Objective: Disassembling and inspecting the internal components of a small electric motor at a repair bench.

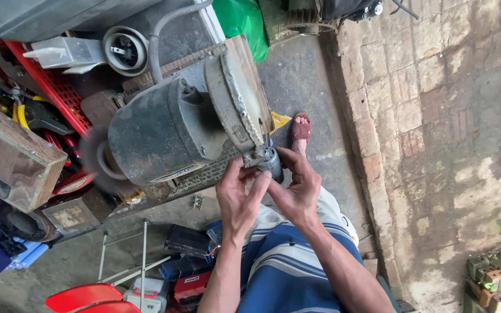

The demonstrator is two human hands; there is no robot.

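Observation:
A dark bench grinder (163, 133) stands on a block, its grey wheel guard (236, 98) turned toward me. Both my hands hold a small dark cylindrical metal part (272, 161) against the lower edge of the guard. My left hand (238, 197) grips it from the left with fingers curled up around it. My right hand (298, 188) grips it from the right, fingers over its top. The part is mostly hidden between the fingers. A spinning wire brush (91, 156) blurs at the grinder's far end.
A red crate (53, 87) with pliers and tools sits at left, beside a wooden block (13, 156). Red stools (85, 298) and boxes lie below. A brick wall (436, 145) rises on the right. My foot in a red sandal (300, 128) rests on the concrete floor.

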